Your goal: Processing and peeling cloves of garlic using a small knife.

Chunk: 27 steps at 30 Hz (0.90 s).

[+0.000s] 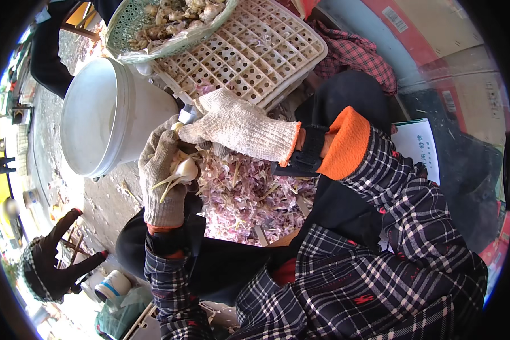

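My left hand (163, 180), in a knitted work glove, holds peeled garlic (186, 171) with thin pale sprouts against its palm. Its fingertips meet those of my right hand (240, 125), gloved the same way, at a small pale garlic clove (177, 126). The right thumb and finger close on this clove. A small white and grey-blue piece (188, 114) shows at the right fingertips; whether it is a tool or a finger wrap is unclear. Below both hands lies a heap of purple-white garlic skins (255, 191), between my knees.
Left of my hands stands a white plastic bucket (146, 102). A green woven basket (123, 36) of garlic bulbs (176, 17) rests on an upturned plastic crate (255, 51). Cardboard boxes (425, 29) line the right side. Another person's dark-clothed leg (49, 59) is at upper left.
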Each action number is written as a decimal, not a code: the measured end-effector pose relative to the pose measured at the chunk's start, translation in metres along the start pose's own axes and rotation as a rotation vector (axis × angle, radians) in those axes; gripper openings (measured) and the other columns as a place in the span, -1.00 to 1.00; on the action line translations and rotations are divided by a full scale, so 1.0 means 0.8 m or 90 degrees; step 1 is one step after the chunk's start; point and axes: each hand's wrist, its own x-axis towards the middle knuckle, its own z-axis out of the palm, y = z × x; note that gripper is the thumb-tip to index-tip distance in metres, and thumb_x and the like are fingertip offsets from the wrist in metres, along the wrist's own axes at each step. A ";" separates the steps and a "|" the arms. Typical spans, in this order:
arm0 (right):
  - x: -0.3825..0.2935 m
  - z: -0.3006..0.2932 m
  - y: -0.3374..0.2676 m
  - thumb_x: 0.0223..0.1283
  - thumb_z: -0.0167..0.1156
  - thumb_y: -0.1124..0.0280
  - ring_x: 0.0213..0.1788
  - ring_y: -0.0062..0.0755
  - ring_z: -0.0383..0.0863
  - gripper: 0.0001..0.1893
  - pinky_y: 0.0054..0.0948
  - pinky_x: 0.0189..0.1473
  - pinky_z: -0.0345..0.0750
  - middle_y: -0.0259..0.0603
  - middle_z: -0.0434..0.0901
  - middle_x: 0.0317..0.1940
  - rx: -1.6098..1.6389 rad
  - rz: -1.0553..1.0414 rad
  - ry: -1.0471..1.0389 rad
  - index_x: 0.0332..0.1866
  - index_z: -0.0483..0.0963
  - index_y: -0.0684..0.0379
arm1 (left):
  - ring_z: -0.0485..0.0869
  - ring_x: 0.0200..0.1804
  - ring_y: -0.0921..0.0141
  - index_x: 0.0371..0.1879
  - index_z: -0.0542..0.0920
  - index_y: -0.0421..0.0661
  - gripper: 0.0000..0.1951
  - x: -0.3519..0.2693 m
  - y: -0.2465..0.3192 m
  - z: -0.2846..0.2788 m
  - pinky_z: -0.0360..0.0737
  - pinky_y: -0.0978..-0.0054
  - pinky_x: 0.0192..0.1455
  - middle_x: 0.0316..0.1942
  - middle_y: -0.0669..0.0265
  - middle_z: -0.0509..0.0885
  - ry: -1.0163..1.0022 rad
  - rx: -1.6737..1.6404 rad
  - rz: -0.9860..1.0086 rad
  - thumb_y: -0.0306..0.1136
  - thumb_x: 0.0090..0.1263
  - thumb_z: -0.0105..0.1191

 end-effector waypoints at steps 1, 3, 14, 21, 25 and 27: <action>0.003 0.001 0.006 0.04 0.33 0.06 -0.27 -0.29 0.71 -0.53 -0.30 -0.17 0.62 -0.15 0.67 -0.37 0.001 0.000 0.000 -0.12 0.56 0.28 | 0.64 -0.45 0.48 0.01 0.58 -0.24 -0.71 0.000 -0.001 -0.002 0.58 0.61 -0.43 -0.39 0.25 0.67 0.000 0.001 -0.001 -0.30 0.46 0.06; 0.005 0.003 0.008 0.05 0.33 0.12 -0.40 -0.40 0.69 -0.62 -0.38 -0.27 0.63 -0.20 0.65 -0.49 0.129 -0.037 -0.032 -0.22 0.57 0.27 | 0.63 -0.47 0.50 0.04 0.57 -0.25 -0.70 0.001 -0.001 -0.008 0.57 0.63 -0.45 -0.43 0.27 0.66 0.007 0.051 0.026 -0.31 0.47 0.04; -0.003 -0.013 0.007 -0.01 0.30 0.35 -0.55 -0.46 0.65 -0.80 -0.43 -0.49 0.60 -0.18 0.63 -0.57 0.167 -0.007 -0.001 -0.39 0.54 0.29 | 0.64 -0.42 0.53 0.04 0.60 -0.27 -0.70 -0.001 -0.001 0.004 0.58 0.63 -0.37 -0.36 0.26 0.69 0.007 0.123 0.054 -0.36 0.44 0.10; 0.001 -0.005 -0.001 -0.01 0.24 0.40 -0.62 -0.64 0.50 -0.85 -0.60 -0.56 0.45 -0.33 0.54 -0.61 -0.013 -0.110 0.024 -0.44 0.50 0.28 | 0.66 -0.38 0.50 0.04 0.59 -0.33 -0.66 -0.011 0.009 0.000 0.63 0.56 -0.31 -0.32 0.26 0.69 0.020 0.148 0.030 -0.35 0.39 0.16; -0.001 -0.001 -0.002 -0.08 0.30 0.34 -0.57 -0.50 0.60 -0.81 -0.42 -0.48 0.56 -0.19 0.62 -0.56 0.181 -0.079 -0.025 -0.43 0.57 0.25 | 0.66 -0.41 0.45 0.04 0.56 -0.32 -0.64 -0.004 0.000 -0.010 0.66 0.52 -0.34 -0.37 0.25 0.67 0.012 0.134 0.035 -0.32 0.39 0.16; -0.004 -0.005 0.004 -0.08 0.29 0.35 -0.59 -0.55 0.56 -0.83 -0.46 -0.51 0.53 -0.24 0.59 -0.60 0.270 -0.077 -0.020 -0.45 0.56 0.23 | 0.66 -0.43 0.40 0.07 0.52 -0.31 -0.61 0.000 -0.003 -0.014 0.66 0.51 -0.41 -0.39 0.23 0.64 -0.053 -0.083 -0.035 -0.28 0.39 0.14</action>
